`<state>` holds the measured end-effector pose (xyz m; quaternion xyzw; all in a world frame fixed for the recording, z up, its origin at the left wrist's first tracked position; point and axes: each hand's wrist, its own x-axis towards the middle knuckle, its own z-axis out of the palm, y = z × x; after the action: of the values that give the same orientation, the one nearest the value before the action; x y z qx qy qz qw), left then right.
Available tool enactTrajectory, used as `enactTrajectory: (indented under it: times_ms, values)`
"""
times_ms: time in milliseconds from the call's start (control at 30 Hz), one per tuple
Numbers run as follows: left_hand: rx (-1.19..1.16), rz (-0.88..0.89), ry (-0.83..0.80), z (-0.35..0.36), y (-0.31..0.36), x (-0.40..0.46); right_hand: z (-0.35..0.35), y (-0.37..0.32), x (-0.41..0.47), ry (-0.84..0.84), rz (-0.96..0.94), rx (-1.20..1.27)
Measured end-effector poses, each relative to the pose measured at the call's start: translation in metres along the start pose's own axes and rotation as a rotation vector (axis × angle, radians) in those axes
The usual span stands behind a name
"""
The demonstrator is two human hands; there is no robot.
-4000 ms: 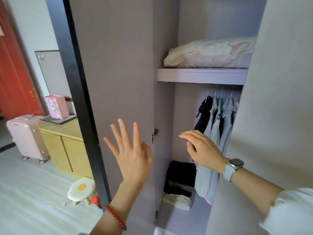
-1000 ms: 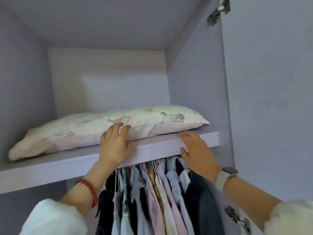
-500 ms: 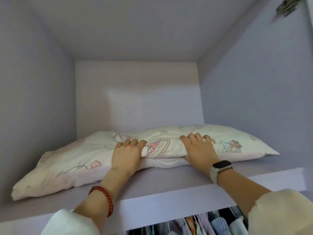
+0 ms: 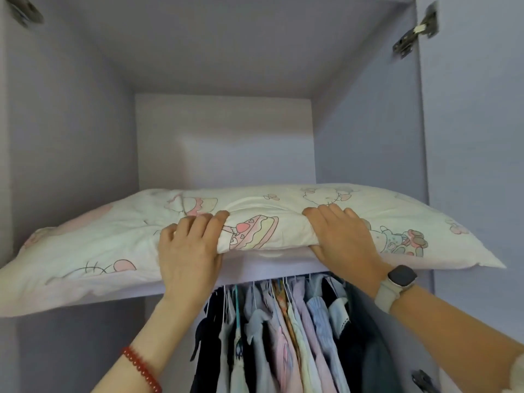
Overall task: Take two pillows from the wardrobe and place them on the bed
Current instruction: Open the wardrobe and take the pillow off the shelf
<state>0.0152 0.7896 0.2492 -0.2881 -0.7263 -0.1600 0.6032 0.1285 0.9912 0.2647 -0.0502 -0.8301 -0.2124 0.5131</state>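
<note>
**Obs:** Head view, looking up into the wardrobe point(image 4: 368, 114). The pillow point(image 4: 283, 222) lies lengthwise on the upper shelf point(image 4: 269, 263), its front edge already hanging past the shelf lip at both ends. Only one pillow shows from here; I cannot tell if a second sits beneath or behind.

**Op:** Hands?

**Obs:** Left hand point(image 4: 188, 251) and right hand point(image 4: 341, 239) both on the front edge, near the middle, either side of a cake print. On each, fingers point(image 4: 329, 212) curl over the top and the thumb goes under, clamped on the pillow. The cloth bunches up between them.

**Op:** How would I run this pull well?

**Obs:** My read: the grip is close to centre, so the long ends will sag once they are off the shelf. Draw it straight toward me, level, and let the shelf carry the weight until most of it is out. Then spread the hands or tuck it against the chest.

**Op:** Hazards?

**Obs:** Shirts on hangers point(image 4: 272, 336) sit right below the shelf. A drooping corner could snag a hanger hook, so I would keep the pillow up as it clears. The right door point(image 4: 476, 165) stands close beside the right end; I would pull straight, not sideways.

**Op:** Progress?

**Obs:** Early. First pillow gripped, not yet off the shelf, and the bed is not in view.
</note>
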Motion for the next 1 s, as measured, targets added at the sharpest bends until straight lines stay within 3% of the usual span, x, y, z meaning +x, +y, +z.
enactTrajectory:
  times_ms: [233, 533, 867, 1000]
  values:
    - [-0.012, 0.109, 0.132, -0.100, 0.035, -0.048, -0.103, -0.015, -0.085, -0.033, 0.112, 0.023]
    - [-0.101, 0.253, 0.134, -0.175, 0.041, -0.081, -0.180, -0.043, -0.151, -0.102, 0.091, 0.178]
    - [-0.328, 0.650, 0.064, -0.195, 0.117, -0.105, -0.215, -0.074, -0.293, -0.261, 0.627, 0.210]
    - [-0.481, 0.695, -0.085, -0.180, 0.144, -0.141, -0.232, -0.068, -0.334, -0.377, 0.667, 0.192]
